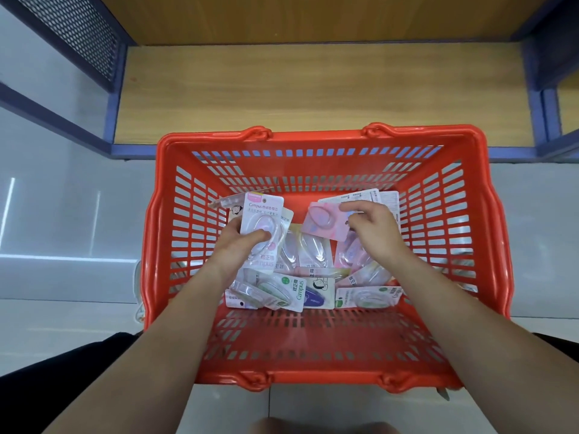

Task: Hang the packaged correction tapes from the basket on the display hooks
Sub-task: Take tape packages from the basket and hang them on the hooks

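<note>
In the red basket (313, 349) on the floor, nearest below the fingers (354, 208), lies a row of four loose packs (316, 296), green and purple among them. The left hand (233, 245) grips one pink-topped pack (262, 211) upright, thumb across its blister. The right hand (376, 228) pinches one pink pack (324, 225) by a corner. To do this well, I would lift each pack straight clear of the heap and shift the grip low, leaving the hang hole free. Between and beyond the fingers lie more overlapping packs, at least ten loose in all. Farther off stands one wooden shelf (313, 89); no hooks show.
</note>
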### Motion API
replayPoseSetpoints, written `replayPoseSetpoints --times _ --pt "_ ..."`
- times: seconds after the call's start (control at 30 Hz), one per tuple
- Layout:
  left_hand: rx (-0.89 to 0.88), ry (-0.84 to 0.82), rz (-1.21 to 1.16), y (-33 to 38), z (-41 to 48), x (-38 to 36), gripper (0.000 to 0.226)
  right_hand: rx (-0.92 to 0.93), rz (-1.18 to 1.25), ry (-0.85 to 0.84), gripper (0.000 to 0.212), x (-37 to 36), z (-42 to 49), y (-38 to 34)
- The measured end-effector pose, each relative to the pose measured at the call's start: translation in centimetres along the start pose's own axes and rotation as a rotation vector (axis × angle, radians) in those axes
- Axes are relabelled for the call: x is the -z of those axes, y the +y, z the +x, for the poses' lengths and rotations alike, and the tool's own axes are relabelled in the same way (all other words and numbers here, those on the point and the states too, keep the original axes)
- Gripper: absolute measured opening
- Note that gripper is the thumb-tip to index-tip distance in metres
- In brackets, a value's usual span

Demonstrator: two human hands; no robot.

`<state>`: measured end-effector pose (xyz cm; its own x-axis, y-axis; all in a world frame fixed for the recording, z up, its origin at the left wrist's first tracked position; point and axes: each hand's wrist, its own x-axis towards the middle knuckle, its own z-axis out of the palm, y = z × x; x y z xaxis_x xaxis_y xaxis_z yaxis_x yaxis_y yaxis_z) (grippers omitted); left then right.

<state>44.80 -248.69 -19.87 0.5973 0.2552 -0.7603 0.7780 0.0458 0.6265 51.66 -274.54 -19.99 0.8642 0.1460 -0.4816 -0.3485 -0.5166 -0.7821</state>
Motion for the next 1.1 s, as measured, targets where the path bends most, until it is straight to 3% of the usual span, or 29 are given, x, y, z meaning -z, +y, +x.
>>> replayPoseSetpoints --times 0.1,0.23,0.37,0.57,0.77,0.9,1.1 --pt "-0.004 -0.014 -0.008 0.2 -0.2 -0.1 0.038 0.013 -0.015 0.018 0.028 -0.2 0.6 -0.5" --pt "-0.017 -0.050 -0.023 1.2 -1.1 0.0 0.042 0.021 0.028 -0.008 0.043 0.2 0.8 -1.8" --pt "-0.053 -0.074 -0.056 3.1 -3.3 0.1 0.064 0.015 0.136 0.009 0.016 1.9 -0.3 -4.9" --pt "-0.177 -0.203 -0.088 7.6 -8.9 -0.3 0.065 0.147 0.200 -0.136 0.015 5.0 -4.4 -11.3" --pt "-0.363 -0.298 -0.105 13.0 -17.0 -1.2 0.066 0.232 0.249 -0.026 0.015 7.6 -10.4 -19.7" --pt "-0.487 -0.242 -0.075 15.7 -22.0 -0.9 0.053 0.288 0.345 0.044 0.018 8.8 -14.2 -24.3" --pt "-0.609 -0.110 -0.089 18.2 -26.3 0.5 0.060 0.360 0.447 0.194 0.025 9.0 -18.8 -28.2"
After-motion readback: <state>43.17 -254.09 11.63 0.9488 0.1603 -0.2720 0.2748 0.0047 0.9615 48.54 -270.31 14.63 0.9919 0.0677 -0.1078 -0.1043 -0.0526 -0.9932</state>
